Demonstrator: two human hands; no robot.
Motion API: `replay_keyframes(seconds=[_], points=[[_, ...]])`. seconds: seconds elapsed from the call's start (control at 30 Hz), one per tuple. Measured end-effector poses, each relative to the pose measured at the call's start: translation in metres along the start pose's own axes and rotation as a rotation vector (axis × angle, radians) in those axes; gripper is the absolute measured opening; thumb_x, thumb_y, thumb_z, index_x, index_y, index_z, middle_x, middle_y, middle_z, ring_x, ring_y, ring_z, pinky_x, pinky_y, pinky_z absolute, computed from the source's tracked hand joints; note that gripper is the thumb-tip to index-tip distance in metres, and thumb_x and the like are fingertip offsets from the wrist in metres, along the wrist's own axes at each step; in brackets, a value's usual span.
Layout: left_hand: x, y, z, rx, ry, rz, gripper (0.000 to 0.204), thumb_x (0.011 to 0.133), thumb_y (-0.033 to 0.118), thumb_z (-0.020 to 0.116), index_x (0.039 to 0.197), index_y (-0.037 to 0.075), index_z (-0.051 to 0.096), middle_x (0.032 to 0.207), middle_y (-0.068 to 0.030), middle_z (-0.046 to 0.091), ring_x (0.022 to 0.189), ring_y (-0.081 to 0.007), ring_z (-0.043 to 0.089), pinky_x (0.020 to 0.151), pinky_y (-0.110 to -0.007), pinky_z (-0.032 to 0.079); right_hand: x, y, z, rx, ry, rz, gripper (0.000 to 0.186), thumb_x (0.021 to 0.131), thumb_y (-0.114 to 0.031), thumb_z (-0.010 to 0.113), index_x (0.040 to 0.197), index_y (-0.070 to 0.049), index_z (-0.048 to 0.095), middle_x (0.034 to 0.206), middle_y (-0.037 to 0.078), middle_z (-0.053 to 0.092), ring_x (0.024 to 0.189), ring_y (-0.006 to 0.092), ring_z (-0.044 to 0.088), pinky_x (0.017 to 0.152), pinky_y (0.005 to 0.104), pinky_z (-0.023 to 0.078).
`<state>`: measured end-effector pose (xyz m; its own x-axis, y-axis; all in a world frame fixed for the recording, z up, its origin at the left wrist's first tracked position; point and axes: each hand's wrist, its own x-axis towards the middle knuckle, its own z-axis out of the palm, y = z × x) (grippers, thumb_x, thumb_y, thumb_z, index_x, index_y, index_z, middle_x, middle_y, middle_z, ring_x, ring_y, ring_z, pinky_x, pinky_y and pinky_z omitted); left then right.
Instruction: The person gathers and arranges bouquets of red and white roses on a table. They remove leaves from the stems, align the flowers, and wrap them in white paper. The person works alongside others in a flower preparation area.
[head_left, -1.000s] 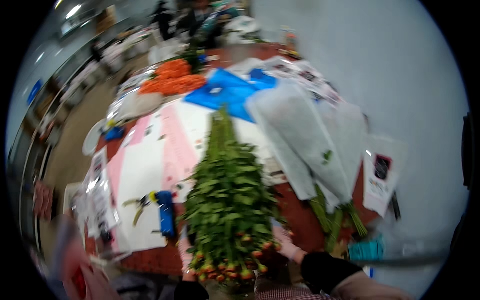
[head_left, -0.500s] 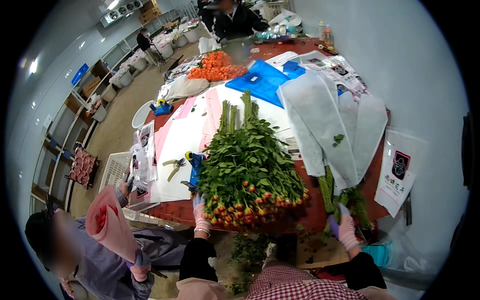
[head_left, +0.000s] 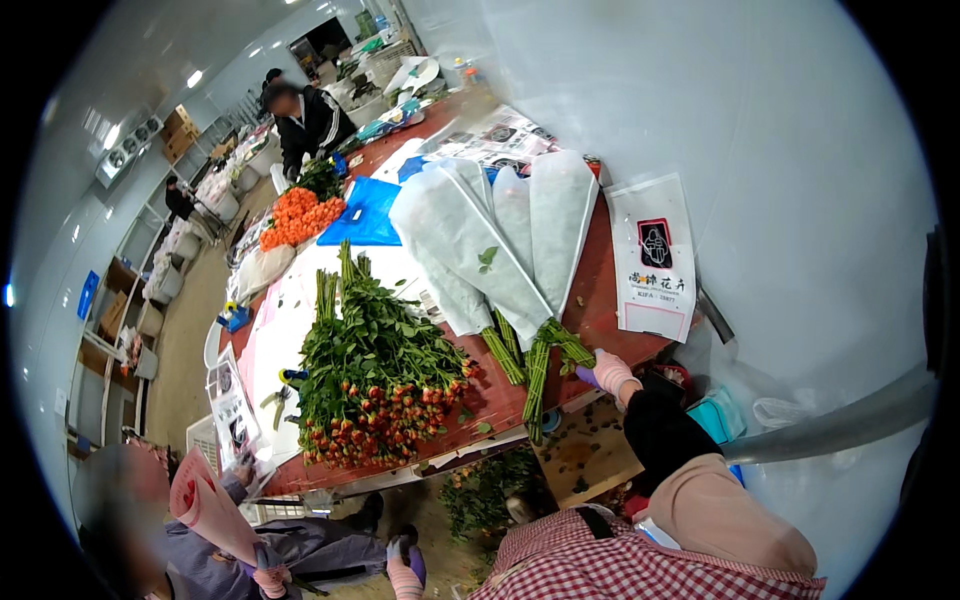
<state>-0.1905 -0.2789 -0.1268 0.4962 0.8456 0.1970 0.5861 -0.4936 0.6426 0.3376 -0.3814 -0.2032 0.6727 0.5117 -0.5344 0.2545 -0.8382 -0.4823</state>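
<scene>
While the right hand (head_left: 612, 374) has its fingers curled round the cut ends of a stem bundle (head_left: 568, 345), drawn in close on them, the left hand (head_left: 405, 565) is below and well to the left; nothing shows in it, though I cannot tell how far its fingers are spread. Up and left of the right fingers lie the white sleeves (head_left: 470, 230), the bundle sticking out at their lower end on the red table (head_left: 592, 310); farther left is a broad heap of orange-red flowers (head_left: 385, 410). The bundle should be fairly light but long, its stems stiff and perhaps slick with damp, while the sleeves look soft and any blooms inside would bruise easily, so the bare stems near the right fingers seem the safest hold, firm but not crushing
</scene>
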Motion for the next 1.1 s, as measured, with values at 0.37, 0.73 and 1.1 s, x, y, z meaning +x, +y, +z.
replay_keyframes(seconds=[0.37,0.73,1.1], points=[[0.029,0.038,-0.005,-0.075,-0.017,-0.052,0.023,0.087,0.013,0.055,0.105,0.0,0.06,0.099,-0.0152,0.062,0.092,-0.0265,0.059,0.083,-0.033,0.045,-0.063,-0.072,-0.037,-0.033,0.093,-0.153,0.049,0.075,-0.045,0.065,0.101,-0.004,0.065,0.102,0.02,0.063,0.098,0.037,0.059,0.084,0.0411,0.048],[0.144,0.19,0.051,-0.338,-0.358,0.191,0.021,0.089,0.019,0.056,0.097,0.002,0.063,0.078,-0.0192,0.063,0.069,-0.0315,0.062,0.063,-0.037,0.047,-0.264,-0.051,-0.016,-0.074,0.256,-0.297,0.043,0.078,-0.047,0.062,0.098,-0.009,0.065,0.078,0.02,0.064,0.075,0.0358,0.062,0.071,0.0433,0.05],[0.112,0.216,0.066,-0.786,-0.625,-0.199,0.04,0.084,0.036,0.065,0.068,0.001,0.059,0.059,0.0,0.053,0.051,-0.0074,0.043,0.047,-0.026,0.038,-0.29,0.005,0.018,-0.485,0.526,-0.485,0.025,0.08,-0.029,0.051,0.088,-0.007,0.058,0.074,0.015,0.059,0.07,0.0299,0.06,0.062,0.0418,0.045]])
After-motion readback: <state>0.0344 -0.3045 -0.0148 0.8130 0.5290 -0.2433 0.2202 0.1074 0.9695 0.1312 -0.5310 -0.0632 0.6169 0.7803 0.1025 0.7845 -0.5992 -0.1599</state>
